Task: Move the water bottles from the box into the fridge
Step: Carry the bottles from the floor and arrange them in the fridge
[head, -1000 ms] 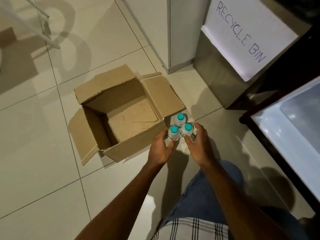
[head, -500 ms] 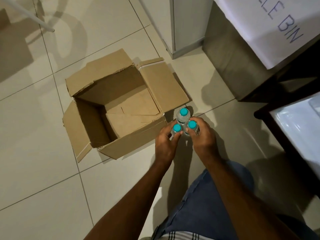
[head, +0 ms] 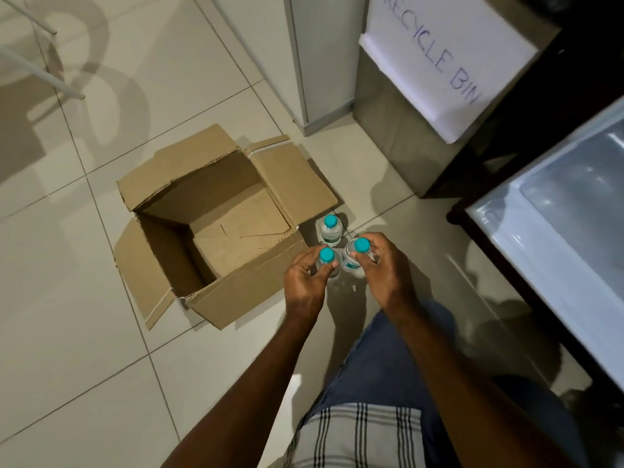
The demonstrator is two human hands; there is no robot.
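An open cardboard box (head: 169, 251) sits on the tiled floor, and nothing shows inside it. Three small clear water bottles with teal caps stand close together just right of the box. My left hand (head: 305, 285) grips the left bottle (head: 327, 256) below its cap. My right hand (head: 383, 270) grips the right bottle (head: 360, 246) the same way. The third bottle (head: 330, 228) stands free behind them, next to the box flap. The open fridge's white edge (head: 540, 238) fills the right side.
A container with a paper sign reading "RECYCLE BIN" (head: 449, 59) stands at the upper right, beside a grey cabinet corner (head: 320, 62). White metal legs (head: 40, 72) cross the upper left. My knee in blue shorts (head: 388, 359) is below my hands.
My two hands have risen slightly with their bottles, away from the third bottle, which stays on the floor. The view has shifted a little.
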